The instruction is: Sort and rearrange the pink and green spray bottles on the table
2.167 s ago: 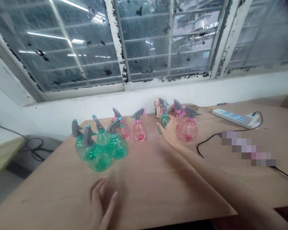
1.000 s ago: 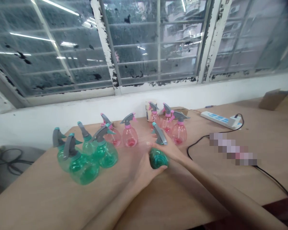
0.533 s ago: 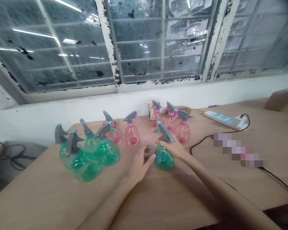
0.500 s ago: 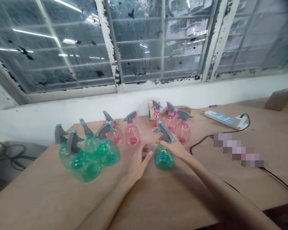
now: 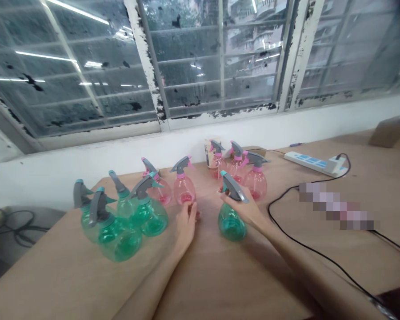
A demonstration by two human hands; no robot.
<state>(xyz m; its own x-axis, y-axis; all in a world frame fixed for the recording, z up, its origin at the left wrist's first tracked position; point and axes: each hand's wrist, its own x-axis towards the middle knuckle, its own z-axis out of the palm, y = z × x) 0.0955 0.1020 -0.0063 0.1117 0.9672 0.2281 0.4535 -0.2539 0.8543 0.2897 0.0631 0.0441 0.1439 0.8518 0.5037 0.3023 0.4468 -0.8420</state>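
My right hand (image 5: pixel 245 208) grips the neck of a green spray bottle (image 5: pixel 232 221) with a grey trigger head, which stands on the wooden table (image 5: pixel 220 275). My left hand (image 5: pixel 186 223) lies on the table with fingers stretched out, its tips close to a pink spray bottle (image 5: pixel 183 186). It holds nothing. A second pink bottle (image 5: pixel 160 189) stands just left of that one. Left of my hand stands a cluster of several green spray bottles (image 5: pixel 120 218). Three pink bottles (image 5: pixel 243 171) stand behind the bottle I hold.
A white power strip (image 5: pixel 315 162) lies at the back right, and a black cable (image 5: pixel 300 242) runs from it across the table toward the front right edge. A paper cup (image 5: pixel 209 153) stands by the wall. A cardboard box (image 5: pixel 388 131) sits far right.
My left hand has let go of the green bottle and slid left and forward toward the pink bottle. My right hand has set the green bottle upright on the table and keeps hold of it.
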